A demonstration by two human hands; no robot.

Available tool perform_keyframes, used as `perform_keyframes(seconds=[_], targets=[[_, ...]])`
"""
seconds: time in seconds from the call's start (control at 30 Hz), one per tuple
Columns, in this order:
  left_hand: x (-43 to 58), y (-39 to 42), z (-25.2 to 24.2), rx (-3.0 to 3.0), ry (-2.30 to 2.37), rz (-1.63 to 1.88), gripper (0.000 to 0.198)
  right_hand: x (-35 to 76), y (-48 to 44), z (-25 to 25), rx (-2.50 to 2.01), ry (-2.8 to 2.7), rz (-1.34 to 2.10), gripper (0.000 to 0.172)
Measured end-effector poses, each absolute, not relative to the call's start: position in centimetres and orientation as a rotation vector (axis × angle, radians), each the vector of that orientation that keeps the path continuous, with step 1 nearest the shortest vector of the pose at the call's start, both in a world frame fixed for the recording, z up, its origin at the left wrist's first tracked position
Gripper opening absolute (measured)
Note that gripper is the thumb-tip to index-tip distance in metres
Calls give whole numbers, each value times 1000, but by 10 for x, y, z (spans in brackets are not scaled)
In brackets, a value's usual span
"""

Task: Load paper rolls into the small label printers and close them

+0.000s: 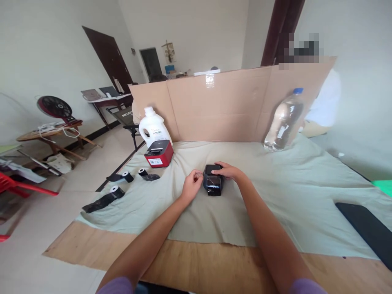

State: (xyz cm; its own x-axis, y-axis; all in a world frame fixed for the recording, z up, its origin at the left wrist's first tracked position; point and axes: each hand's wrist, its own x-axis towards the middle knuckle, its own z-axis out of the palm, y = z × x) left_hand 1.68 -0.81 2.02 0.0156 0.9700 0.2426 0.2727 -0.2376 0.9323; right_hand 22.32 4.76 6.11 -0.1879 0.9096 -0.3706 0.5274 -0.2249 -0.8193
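Observation:
In the middle of the cloth sits a small black box-shaped device point(212, 170) with a glossy black strip point(214, 185) over its near side. My right hand point(228, 170) grips it from the right, thumb on top and fingers at the far edge. At its left side is my left hand point(193, 180), the fingertips pinched together close to the casing; whatever they hold is too small to make out. Off to the left lie several white-cored rolls with black outer wraps, among them a large roll point(116, 192) with its black end unrolled.
A red and black printer point(159, 154) stands before a white jug point(154, 126) at the back left. Upright cardboard point(217, 108) walls off the back. A clear bottle point(284, 120) leans at the right; a black phone-like slab point(366, 228) lies front right. A person in white sits beyond.

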Motion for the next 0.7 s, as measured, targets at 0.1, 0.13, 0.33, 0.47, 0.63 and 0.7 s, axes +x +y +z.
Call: perform_keyframes(seconds=[0.1,0.13,0.33,0.47,0.63,0.7], targets=[[17,-4,9,1705,1256,1170,28,226,54,54,-1685,-1666,1406,84],[17,-4,7,1717,1251,1154,32,227,55,53,-1691,-1667,1407,84],[12,-7,16,1838,1329,949,53,233,53,61,-1719,-1555,1416,72],[4,-5,21,2110,1354,645,90,227,47,69,-1681,-1421,1354,48],[2,-4,14,2191,1531,603,95,195,39,60,-1678,-1379,1144,30],[4,-5,14,2169,1505,632,99,187,36,54,-1651,-1359,1087,30]])
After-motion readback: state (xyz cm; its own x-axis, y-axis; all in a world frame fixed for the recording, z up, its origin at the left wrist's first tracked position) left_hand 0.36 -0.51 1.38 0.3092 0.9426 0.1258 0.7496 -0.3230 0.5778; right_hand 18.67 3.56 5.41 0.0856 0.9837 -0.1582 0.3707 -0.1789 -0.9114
